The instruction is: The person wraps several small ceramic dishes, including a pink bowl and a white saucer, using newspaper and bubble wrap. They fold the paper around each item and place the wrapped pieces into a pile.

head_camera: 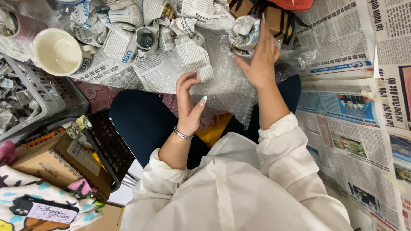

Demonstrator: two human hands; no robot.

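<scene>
She sits on the floor with a sheet of bubble wrap point(222, 81) spread over her lap, so it lies ready under whatever comes to it. Her right hand point(259, 60) has its grip closed round a newspaper-wrapped bundle point(244, 34), holding it upright at the far edge of the plastic, fingers along its side to keep the crumpled paper from springing loose. The left hand point(188, 102) pinches the near edge of the bubble wrap between thumb and fingers, a narrow grip that keeps the sheet taut; a bracelet sits on that wrist. I count one bundle in hand and several more wrapped lumps point(124, 30) heaped beyond, too jumbled to number. One bare cream mug point(58, 51) lies on its side at the left, beside a grey plastic basket point(51, 96) of paper scraps. Newspaper sheets point(351, 124) cover the floor to her right.
</scene>
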